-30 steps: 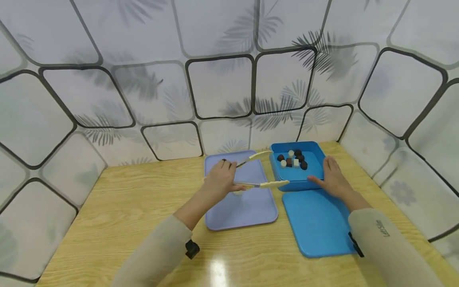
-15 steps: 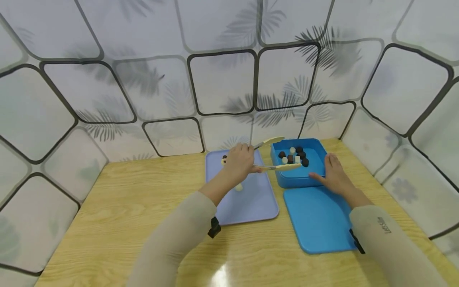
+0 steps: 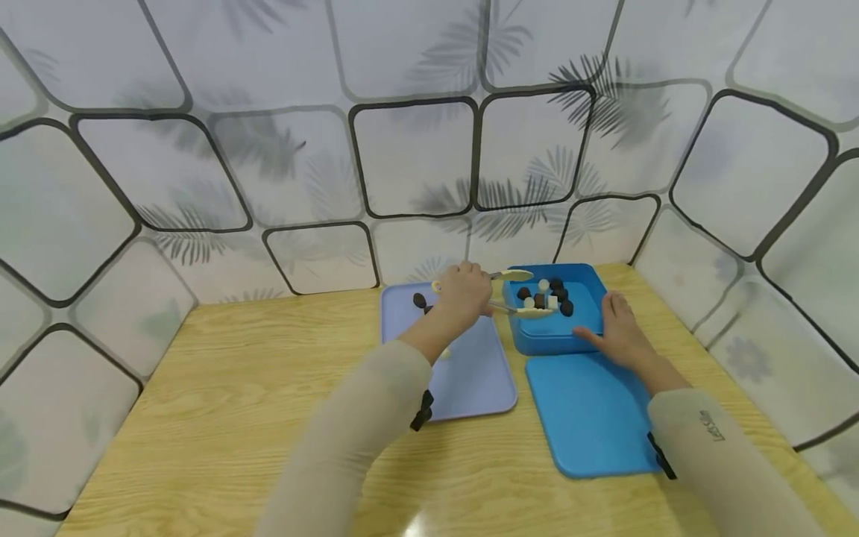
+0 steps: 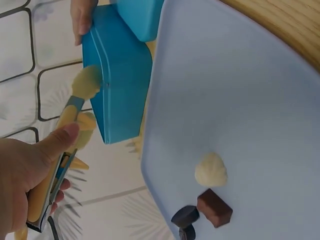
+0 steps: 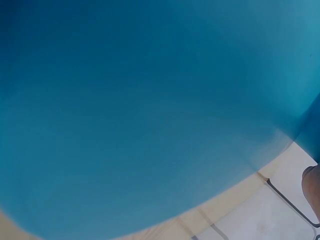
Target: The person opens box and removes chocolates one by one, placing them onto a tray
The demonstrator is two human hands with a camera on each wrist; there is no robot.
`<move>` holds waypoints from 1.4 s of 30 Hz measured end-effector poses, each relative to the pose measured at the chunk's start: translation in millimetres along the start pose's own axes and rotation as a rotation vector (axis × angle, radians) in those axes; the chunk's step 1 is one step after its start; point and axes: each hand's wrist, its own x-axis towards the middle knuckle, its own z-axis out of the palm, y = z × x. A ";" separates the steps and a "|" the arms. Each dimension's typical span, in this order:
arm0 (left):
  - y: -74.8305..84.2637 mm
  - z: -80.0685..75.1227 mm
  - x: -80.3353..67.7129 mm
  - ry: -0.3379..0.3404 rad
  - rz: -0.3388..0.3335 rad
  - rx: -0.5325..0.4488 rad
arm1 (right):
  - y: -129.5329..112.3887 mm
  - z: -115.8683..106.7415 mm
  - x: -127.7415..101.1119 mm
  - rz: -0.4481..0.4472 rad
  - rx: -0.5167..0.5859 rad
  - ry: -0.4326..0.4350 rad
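- Tongs (image 3: 517,292) gripped in left hand (image 3: 464,292), fingers curled round the handle end; cream tips spread apart over the blue box (image 3: 590,287), nothing pinched between them.
- Right hand (image 3: 619,328) rests on the near right side of the box, fingers straight and fairly close together, holding nothing.
- Chocolates (image 3: 546,297), dark and pale, sit in a cluster inside the box at the far end of the table (image 3: 221,388).
- Lavender tray (image 4: 260,110) just left of the box holds a pale shell piece (image 4: 210,170), a brown block (image 4: 214,207) and a dark piece (image 4: 184,216).
- Blue lid (image 3: 590,418) lies flat, nearer than the box.
- Judgement: pieces look light, small, smooth, likely slippery and easily marked; pinch one gently across its sides with the tong tips.
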 end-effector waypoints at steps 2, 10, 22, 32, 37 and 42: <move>4.4 -1.4 3.7 -0.018 0.011 -0.024 | 0.3 0.9 -0.2 0.003 -0.004 -0.007; 16.5 -5.8 12.2 -0.075 0.017 -0.076 | -3.5 0.4 -5.0 0.007 0.012 -0.040; 32.3 -14.7 19.7 -0.109 0.048 0.029 | -1.8 -0.6 -6.3 0.019 0.017 -0.058; 58.8 -35.1 29.6 -0.144 0.097 0.318 | -3.7 -4.9 -6.2 0.013 0.019 -0.036; 59.9 -34.8 30.3 -0.140 0.066 0.341 | -6.6 -7.0 -3.9 0.010 0.018 -0.040; 57.0 -29.3 27.6 -0.079 0.097 0.313 | -6.4 -7.4 -2.0 0.018 0.011 -0.063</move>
